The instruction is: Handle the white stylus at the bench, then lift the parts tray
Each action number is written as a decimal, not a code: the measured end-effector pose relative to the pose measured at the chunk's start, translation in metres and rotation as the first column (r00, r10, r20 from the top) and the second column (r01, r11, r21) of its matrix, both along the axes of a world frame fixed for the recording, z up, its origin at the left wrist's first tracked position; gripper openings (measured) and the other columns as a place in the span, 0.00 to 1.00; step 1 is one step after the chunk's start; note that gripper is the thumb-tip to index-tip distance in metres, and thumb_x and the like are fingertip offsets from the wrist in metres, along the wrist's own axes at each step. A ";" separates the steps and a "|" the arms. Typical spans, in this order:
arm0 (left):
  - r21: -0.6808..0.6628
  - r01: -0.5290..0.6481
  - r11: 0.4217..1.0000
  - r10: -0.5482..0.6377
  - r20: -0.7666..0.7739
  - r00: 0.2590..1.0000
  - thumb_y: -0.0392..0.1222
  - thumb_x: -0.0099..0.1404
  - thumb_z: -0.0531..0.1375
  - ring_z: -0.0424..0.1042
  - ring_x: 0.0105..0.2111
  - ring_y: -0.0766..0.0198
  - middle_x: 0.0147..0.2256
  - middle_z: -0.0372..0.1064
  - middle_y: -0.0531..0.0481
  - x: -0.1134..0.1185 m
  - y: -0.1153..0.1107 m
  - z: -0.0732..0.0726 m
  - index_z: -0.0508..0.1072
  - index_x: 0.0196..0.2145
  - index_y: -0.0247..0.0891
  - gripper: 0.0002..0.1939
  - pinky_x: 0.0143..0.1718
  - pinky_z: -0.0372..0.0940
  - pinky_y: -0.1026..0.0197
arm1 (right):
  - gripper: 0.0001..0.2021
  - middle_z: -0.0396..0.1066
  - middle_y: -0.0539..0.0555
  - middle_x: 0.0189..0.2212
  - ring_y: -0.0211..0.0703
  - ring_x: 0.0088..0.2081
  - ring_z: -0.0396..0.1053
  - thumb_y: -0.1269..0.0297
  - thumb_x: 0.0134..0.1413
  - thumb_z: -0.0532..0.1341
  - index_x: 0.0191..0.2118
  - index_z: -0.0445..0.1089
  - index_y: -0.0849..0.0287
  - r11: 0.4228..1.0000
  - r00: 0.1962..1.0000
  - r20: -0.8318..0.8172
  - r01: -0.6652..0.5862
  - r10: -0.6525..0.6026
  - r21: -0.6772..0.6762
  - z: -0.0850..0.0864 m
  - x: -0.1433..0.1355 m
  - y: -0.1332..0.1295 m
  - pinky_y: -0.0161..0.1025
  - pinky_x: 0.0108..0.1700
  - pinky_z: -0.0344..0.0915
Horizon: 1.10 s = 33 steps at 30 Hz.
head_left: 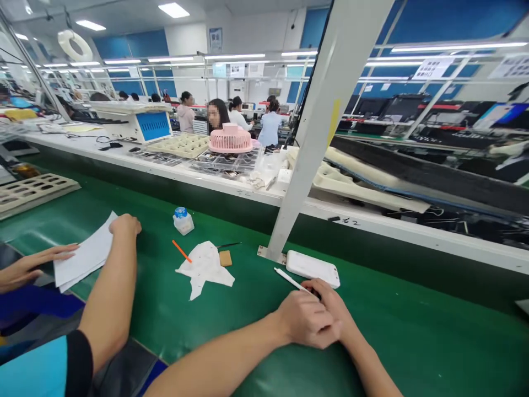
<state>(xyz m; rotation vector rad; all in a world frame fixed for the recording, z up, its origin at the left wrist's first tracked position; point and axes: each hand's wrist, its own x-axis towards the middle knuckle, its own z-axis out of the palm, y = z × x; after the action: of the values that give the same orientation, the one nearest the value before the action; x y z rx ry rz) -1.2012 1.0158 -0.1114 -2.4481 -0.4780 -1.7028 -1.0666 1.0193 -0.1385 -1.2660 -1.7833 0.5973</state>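
- The right hand (335,302) rests on the green bench (413,342). Its fingers appear to pinch the near end of a white stylus-like rod (289,279), though the grip is partly hidden.
- The left hand (303,321) is laid over the right, with its fingers curled and pressed together.
- The rod's tip points past a white flat case (313,268) lying just beside it and is not touching the case.
- A crumpled wipe (204,267), an orange stick (182,251) and a small blue-capped bottle (183,220) lie apart and unheld.
- A co-worker's hand (125,223) rests on paper sheets (85,256).

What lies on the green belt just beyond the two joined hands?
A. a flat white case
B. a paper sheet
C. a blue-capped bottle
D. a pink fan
A: the flat white case lies just past the left hand and the right hand, which holds a white stick.
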 end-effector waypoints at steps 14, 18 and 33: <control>-0.823 0.138 0.550 0.261 0.327 0.908 0.55 0.73 0.61 0.70 0.28 0.64 0.35 0.74 0.48 -0.062 0.033 0.013 0.70 0.51 0.36 0.20 0.28 0.63 0.65 | 0.26 0.75 0.59 0.35 0.48 0.35 0.69 0.39 0.55 0.65 0.41 0.77 0.61 0.975 0.922 -0.370 0.028 -0.110 -0.220 0.022 -0.020 -0.010 0.43 0.39 0.66; -0.830 0.152 0.537 0.229 0.317 0.920 0.54 0.73 0.60 0.73 0.31 0.63 0.43 0.76 0.45 -0.061 0.032 0.014 0.69 0.56 0.37 0.22 0.29 0.66 0.64 | 0.21 0.73 0.55 0.32 0.44 0.32 0.65 0.45 0.58 0.64 0.42 0.77 0.60 0.977 0.939 -0.337 -0.003 -0.071 -0.215 0.028 -0.024 -0.016 0.41 0.36 0.63; -0.821 0.369 0.436 0.230 0.498 0.836 0.67 0.67 0.63 0.66 0.21 0.67 0.31 0.68 0.49 -0.064 0.043 0.008 0.72 0.43 0.35 0.28 0.17 0.57 0.68 | 0.17 0.73 0.54 0.31 0.44 0.30 0.64 0.49 0.61 0.62 0.42 0.77 0.59 0.985 0.968 -0.248 0.000 -0.043 -0.171 0.028 -0.025 -0.018 0.41 0.34 0.60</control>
<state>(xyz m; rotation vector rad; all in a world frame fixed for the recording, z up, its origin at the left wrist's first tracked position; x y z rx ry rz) -1.2650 1.0591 -0.1030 -2.3979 -1.8516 -2.7222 -1.0915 1.0017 -0.1103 -1.2598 -1.5328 0.8734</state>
